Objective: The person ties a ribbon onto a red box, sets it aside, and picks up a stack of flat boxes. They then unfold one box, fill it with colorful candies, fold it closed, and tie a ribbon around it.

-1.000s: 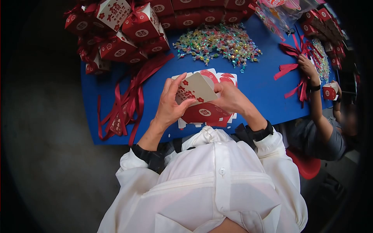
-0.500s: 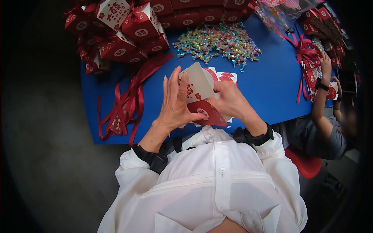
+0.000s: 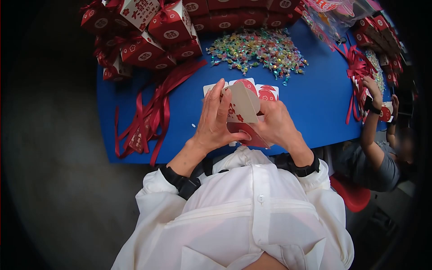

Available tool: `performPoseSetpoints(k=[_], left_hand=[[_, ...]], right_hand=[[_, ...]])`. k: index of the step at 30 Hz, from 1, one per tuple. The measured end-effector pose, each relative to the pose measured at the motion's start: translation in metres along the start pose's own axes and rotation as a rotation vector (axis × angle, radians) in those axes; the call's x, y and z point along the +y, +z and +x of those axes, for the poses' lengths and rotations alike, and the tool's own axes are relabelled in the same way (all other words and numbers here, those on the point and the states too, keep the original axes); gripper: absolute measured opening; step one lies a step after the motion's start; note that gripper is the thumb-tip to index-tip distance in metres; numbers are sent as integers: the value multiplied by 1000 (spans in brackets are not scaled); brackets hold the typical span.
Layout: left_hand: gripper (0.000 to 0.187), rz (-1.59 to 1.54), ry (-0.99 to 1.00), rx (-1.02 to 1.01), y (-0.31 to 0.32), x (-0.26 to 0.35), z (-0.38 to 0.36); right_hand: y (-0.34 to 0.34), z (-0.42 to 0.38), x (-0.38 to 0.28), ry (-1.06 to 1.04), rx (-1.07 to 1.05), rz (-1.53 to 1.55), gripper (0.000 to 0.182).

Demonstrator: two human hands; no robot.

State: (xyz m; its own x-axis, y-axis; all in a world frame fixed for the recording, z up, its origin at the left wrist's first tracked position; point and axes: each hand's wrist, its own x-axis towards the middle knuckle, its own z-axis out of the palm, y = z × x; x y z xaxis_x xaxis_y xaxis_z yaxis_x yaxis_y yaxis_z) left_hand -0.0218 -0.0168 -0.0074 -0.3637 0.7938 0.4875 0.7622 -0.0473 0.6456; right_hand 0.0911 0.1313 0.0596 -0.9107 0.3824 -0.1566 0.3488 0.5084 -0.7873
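Observation:
Between my two hands is a partly folded red and white box [image 3: 243,105] with red flower prints, tilted above the table's near edge. My left hand [image 3: 210,118] grips its left side, thumb low on the red panel and fingers up along the pale panel. On the right side, my right hand [image 3: 277,122] holds the box, its fingertips partly hidden behind the card. Red and white printed cards [image 3: 267,92] lie on the blue table just beyond the box. Further off is a heap of wrapped candies [image 3: 261,51].
Finished red boxes [image 3: 173,31] are stacked at the back left. Dark red ribbons [image 3: 155,112] lie at the left on the blue table [image 3: 310,108]. A co-worker [image 3: 375,157] sits at the right, near more ribbons [image 3: 358,67] and boxes. A plastic bag [image 3: 330,13] lies at the back.
The view has shifted slightly. The box's pale panel now stands more upright, and my right hand has moved closer around its right side. More of the cards behind it show.

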Motion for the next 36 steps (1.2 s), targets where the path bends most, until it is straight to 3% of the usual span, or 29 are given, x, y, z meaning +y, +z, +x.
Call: performPoseSetpoints(k=[8,11,17,23,25,29,31,36], left_hand=[[128,-114,37,-2,3,7,-7],[125,-5,68,28,5,13,-7],[123,-117,-91,-58,-2,3,-13],[113,-165,-196,-94,-10,0,-4],[112,-247,-276,-66,-12,-1,-1],[112,-311,-333,-73,-9,-12,-5],[113,-420,-474,-87,-16,-3,5],[115,-417,-452,-31,-12,-3,4]], right_hand=[[-13,10,11,-14,138,-167,18],[-13,11,13,4,146,-203,18],[-24,16,13,23,87,-148,21],[-44,21,14,70,6,135,25],[-46,20,17,-7,-17,437,33],[-52,17,25,-79,-14,507,48],[-54,15,26,-261,-77,602,66],[-46,11,19,-410,-100,361,79]])
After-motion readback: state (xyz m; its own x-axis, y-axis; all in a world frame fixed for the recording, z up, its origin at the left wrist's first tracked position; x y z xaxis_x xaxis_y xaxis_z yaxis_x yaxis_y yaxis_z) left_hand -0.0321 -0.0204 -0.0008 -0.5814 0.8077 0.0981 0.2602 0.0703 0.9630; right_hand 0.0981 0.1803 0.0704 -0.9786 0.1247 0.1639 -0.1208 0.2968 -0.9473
